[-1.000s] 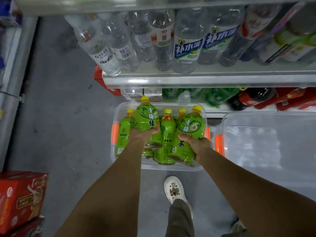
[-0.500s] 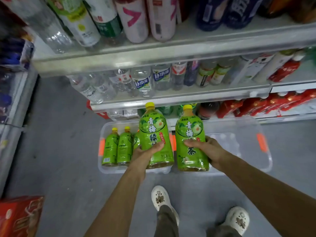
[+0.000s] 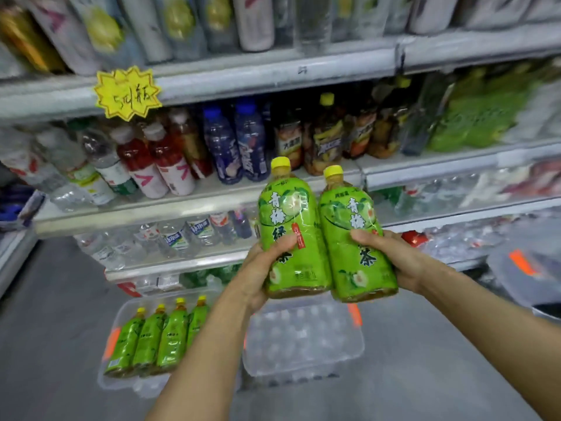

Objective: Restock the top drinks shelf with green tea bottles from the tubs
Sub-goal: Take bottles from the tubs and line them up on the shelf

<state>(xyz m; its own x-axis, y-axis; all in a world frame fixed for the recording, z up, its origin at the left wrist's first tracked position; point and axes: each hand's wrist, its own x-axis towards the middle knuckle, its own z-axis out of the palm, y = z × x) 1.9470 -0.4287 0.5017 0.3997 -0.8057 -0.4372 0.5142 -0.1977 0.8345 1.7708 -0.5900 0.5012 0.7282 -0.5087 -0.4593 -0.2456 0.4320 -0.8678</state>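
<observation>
I hold two large green tea bottles with yellow caps upright and side by side in front of the shelves. My left hand [image 3: 264, 268] grips the left bottle [image 3: 288, 220] low on its label. My right hand [image 3: 391, 256] grips the right bottle [image 3: 355, 214] from its right side. Below, on the floor, a clear tub [image 3: 109, 378] with orange handles holds several smaller green tea bottles [image 3: 158, 338] standing in a row. Beside it on the right sits a second clear tub [image 3: 303, 338] with nothing visible in it.
Grey metal shelves fill the view, packed with drinks: water bottles [image 3: 179, 238] low down, red and blue bottles [image 3: 221, 147] at mid height, pale bottles above. A yellow star price tag [image 3: 127, 92] hangs on an upper shelf edge. Another clear tub [image 3: 528, 268] is at the right.
Both hands have lifted the two bottles from just above the tubs up to mid-shelf height. My view has tilted upward, bringing higher shelves into sight.
</observation>
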